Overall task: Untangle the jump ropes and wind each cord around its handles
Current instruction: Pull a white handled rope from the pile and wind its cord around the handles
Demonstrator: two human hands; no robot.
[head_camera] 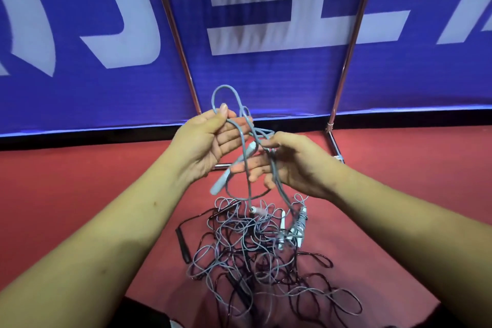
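A tangle of grey and black jump rope cords lies on the red floor in front of me. My left hand pinches a loop of grey cord that rises above my thumb. A grey handle hangs tilted between both hands. My right hand grips grey cord strands that run down to the pile. A black handle lies at the pile's left. Several pale handles, one wrapped with cord, lie at its right.
A blue banner with big white letters stands right behind the pile on a chrome frame, whose foot rests on the red floor. Something dark shows at the bottom edge.
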